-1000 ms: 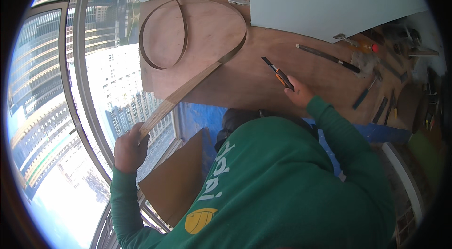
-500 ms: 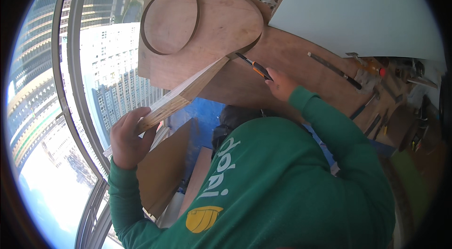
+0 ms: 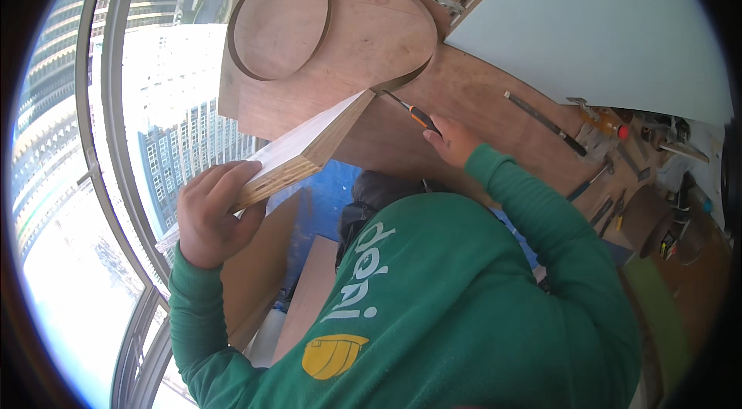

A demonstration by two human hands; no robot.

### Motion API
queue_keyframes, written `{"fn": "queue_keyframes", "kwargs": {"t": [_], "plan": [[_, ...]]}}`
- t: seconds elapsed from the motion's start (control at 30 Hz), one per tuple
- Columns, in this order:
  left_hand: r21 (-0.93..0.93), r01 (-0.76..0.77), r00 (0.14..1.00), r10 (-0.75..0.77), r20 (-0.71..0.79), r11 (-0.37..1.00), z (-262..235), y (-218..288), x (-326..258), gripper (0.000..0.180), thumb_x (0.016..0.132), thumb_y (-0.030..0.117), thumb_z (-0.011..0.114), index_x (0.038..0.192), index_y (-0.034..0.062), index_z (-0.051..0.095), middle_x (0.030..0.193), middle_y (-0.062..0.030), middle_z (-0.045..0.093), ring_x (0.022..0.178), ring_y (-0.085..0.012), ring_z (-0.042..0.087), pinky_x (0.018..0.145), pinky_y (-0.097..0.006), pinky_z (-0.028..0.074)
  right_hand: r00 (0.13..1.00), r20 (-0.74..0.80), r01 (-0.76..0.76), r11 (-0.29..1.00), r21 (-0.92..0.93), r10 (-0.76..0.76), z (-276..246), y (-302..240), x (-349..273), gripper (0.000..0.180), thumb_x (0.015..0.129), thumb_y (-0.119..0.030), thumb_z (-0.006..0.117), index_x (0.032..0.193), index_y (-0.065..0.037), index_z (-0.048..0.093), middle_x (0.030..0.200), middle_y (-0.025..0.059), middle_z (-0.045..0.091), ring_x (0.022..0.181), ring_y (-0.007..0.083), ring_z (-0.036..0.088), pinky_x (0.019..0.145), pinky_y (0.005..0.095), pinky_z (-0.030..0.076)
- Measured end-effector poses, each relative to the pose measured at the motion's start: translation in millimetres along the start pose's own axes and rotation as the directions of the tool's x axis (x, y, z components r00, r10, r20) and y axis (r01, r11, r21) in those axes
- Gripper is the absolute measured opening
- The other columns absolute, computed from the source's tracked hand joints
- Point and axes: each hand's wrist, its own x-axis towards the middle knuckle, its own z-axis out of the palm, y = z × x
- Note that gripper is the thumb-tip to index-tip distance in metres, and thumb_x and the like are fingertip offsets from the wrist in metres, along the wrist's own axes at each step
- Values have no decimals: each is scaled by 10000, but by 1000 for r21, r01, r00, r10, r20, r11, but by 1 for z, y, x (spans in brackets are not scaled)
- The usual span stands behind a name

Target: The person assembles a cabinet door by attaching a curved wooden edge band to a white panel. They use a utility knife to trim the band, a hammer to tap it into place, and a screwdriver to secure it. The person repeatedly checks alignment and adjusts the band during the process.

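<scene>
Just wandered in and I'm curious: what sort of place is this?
Probably a carpentry job inside a high-rise room. Plywood sheets cover the floor, hand tools lie scattered at the right, and tall windows look down on towers. The left hand grips a plywood board.

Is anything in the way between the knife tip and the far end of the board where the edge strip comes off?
Nothing visible. The right hand holds the utility knife with its tip right at the board end, by the edge banding strip. The left hand grips the near end.
</scene>
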Motion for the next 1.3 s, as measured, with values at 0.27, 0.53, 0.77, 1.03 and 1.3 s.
{"fn": "queue_keyframes", "kwargs": {"t": [0.27, 0.53, 0.77, 1.03, 1.3], "plan": [[-19, 14, 1000, -14, -12, 1000, 4, 15, 19, 420, 720, 64, 868, 1119, 53, 736, 918, -130, 771, 749, -298, 753, 647, -392, 601, 999, -13, -33, 996, 84, 34, 16, -12, 11, 397, 1118, -262, 542, 1471, -80, 564, 1279, 211, 666, 1145, 450, 652, 980, 509, 535], [-22, -31, 999, 30, -43, 999, 7, 11, 18, 393, 741, 68, 857, 1114, 55, 732, 841, -100, 735, 673, -267, 710, 603, -385, 566, 999, -20, -24, 999, 33, 25, 36, 6, 29, 383, 1129, -288, 522, 1480, -141, 565, 1219, 200, 663, 1104, 428, 663, 952, 504, 541], [-11, -31, 998, 30, -54, 999, 9, 11, 18, 373, 754, 72, 840, 1108, 50, 727, 818, -98, 727, 659, -263, 705, 598, -385, 562, 999, -25, -41, 999, 29, 42, 37, 4, 31, 399, 1133, -304, 519, 1480, -114, 573, 1212, 212, 679, 1101, 425, 672, 968, 504, 534], [11, -35, 997, 36, -75, 999, 13, 14, 17, 357, 765, 77, 841, 1104, 53, 730, 812, -99, 731, 663, -267, 715, 598, -387, 563, 998, -48, -42, 984, 171, 51, 55, 27, 41, 463, 1139, -322, 513, 1523, -73, 585, 1384, 258, 684, 1268, 422, 654, 1083, 452, 509], [0, 25, 997, -25, -74, 1000, 13, 22, 18, 315, 777, 71, 848, 1075, 45, 749, 807, -106, 737, 668, -269, 726, 609, -383, 568, 995, -85, -35, 974, 222, 55, 60, 28, 40, 458, 1130, -326, 539, 1519, -93, 599, 1318, 257, 716, 1223, 397, 694, 1051, 435, 533]]}}
